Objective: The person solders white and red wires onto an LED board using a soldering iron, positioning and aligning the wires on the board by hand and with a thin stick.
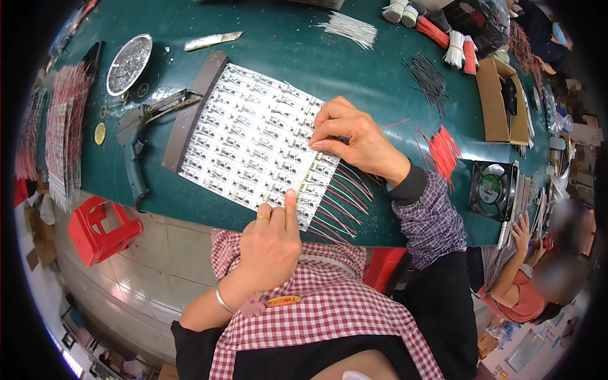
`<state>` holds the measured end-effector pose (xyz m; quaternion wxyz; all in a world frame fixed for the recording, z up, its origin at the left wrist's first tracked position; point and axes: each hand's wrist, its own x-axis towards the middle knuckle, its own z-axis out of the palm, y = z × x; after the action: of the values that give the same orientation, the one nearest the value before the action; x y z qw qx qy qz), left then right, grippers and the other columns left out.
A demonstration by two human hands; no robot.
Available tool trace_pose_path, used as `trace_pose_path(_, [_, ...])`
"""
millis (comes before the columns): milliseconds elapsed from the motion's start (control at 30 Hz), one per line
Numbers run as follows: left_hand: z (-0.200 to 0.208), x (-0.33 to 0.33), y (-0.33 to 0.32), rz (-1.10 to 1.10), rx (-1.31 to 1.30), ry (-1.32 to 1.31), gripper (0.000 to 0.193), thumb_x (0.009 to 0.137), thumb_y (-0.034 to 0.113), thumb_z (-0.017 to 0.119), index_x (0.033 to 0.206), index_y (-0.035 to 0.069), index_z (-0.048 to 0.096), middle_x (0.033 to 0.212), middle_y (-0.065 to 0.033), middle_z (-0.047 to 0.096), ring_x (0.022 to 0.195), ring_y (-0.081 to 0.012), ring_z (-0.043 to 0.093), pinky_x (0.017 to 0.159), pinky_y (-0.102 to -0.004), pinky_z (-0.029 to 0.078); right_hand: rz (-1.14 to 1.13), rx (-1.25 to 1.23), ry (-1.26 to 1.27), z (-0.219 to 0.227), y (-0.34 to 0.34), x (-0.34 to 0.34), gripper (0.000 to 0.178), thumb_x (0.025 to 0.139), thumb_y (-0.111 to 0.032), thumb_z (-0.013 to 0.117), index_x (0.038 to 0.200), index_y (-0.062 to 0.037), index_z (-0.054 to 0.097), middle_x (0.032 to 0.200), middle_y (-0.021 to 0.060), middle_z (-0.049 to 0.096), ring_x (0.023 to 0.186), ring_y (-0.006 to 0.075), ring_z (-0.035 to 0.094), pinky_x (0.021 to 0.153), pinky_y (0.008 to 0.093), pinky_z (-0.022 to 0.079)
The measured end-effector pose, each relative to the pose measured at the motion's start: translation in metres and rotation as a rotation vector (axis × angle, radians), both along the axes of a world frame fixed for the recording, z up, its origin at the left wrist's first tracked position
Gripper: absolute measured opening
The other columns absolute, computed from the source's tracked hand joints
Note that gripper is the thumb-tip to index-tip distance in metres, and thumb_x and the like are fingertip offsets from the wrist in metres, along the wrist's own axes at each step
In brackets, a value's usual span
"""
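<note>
A white panel of small circuit boards [253, 126], with dark components in rows, lies tilted on the green table. Along its right edge, red and white wires [345, 206] stick out toward the lower right. My left hand [272, 244] rests at the panel's near edge, fingers stretched out and index fingertip touching a pale strip on it. Over the upper right edge, my right hand [354, 136] pinches with thumb and fingers. A thin red wire [396, 122] runs out behind it and seems held there; its tip is hidden by the fingers.
A brown bar [195, 111] borders the panel's left side. Beside it lie a teal-handled gun-shaped tool [134, 152] and a round metal dish [129, 64]. Rightward are red wires [443, 152], black wires [429, 79], a cardboard box [491, 95] and a fan [491, 190]. Another person sits at right.
</note>
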<state>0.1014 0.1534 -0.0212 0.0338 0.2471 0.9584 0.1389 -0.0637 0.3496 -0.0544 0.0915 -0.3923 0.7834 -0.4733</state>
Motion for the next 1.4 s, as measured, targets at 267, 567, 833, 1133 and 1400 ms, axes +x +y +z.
trace_pose_path(267, [0.005, -0.009, 0.004, -0.062, -0.035, -0.015, 0.064, 0.068, 0.004, 0.062, 0.124, -0.025, 0.049, 0.076, -0.0119, 0.052, 0.080, -0.0238, 0.055, 0.050, -0.0270, 0.048, -0.016, 0.048, 0.062, 0.002, -0.003, 0.004, 0.010, 0.076, -0.004, 0.074, 0.083, -0.0011, 0.067, 0.088, 0.0064, 0.059, 0.093, 0.0253, 0.054, 0.084, 0.0357, 0.046])
trace_pose_path(567, [-0.007, 0.003, -0.016, 0.179, 0.305, 0.114, 0.049, 0.077, -0.002, 0.064, 0.126, -0.004, 0.058, 0.073, -0.0101, 0.056, 0.062, -0.0273, 0.056, 0.054, -0.0380, 0.048, -0.396, -0.177, 0.164, 0.011, 0.019, 0.022, 0.010, 0.080, -0.001, 0.071, 0.089, -0.0029, 0.072, 0.097, 0.0089, 0.067, 0.098, 0.0262, 0.061, 0.090, 0.0368, 0.049])
trace_pose_path(833, [-0.022, -0.044, -0.070, 0.335, -0.037, 0.295, 0.045, 0.081, 0.001, 0.063, 0.126, -0.002, 0.060, 0.073, -0.0097, 0.055, 0.067, -0.0261, 0.059, 0.054, -0.0368, 0.048, -0.627, 0.279, 0.539, 0.017, 0.039, -0.054, 0.024, 0.081, -0.006, 0.068, 0.104, -0.0010, 0.066, 0.109, 0.0111, 0.061, 0.105, 0.0298, 0.057, 0.089, 0.0389, 0.048])
trace_pose_path(1133, [-0.008, -0.051, -0.071, 0.469, 0.087, 0.307, 0.032, 0.088, 0.005, 0.065, 0.120, 0.001, 0.065, 0.091, -0.0141, 0.065, 0.082, -0.0298, 0.063, 0.068, -0.0380, 0.051, -0.630, 0.567, 0.841, -0.021, -0.004, -0.117, 0.016, 0.070, 0.000, 0.064, 0.086, 0.0029, 0.063, 0.096, 0.0149, 0.059, 0.096, 0.0286, 0.057, 0.082, 0.0345, 0.052])
trace_pose_path(1400, [-0.014, -0.048, -0.133, 0.750, 0.236, 0.564, 0.027, 0.089, -0.003, 0.062, 0.116, -0.001, 0.067, 0.107, -0.0181, 0.066, 0.097, -0.0303, 0.064, 0.076, -0.0375, 0.052, -0.667, 0.631, 0.822, -0.013, -0.008, -0.123, 0.006, 0.071, 0.000, 0.062, 0.077, -0.0014, 0.064, 0.085, 0.0132, 0.060, 0.088, 0.0279, 0.059, 0.073, 0.0365, 0.054])
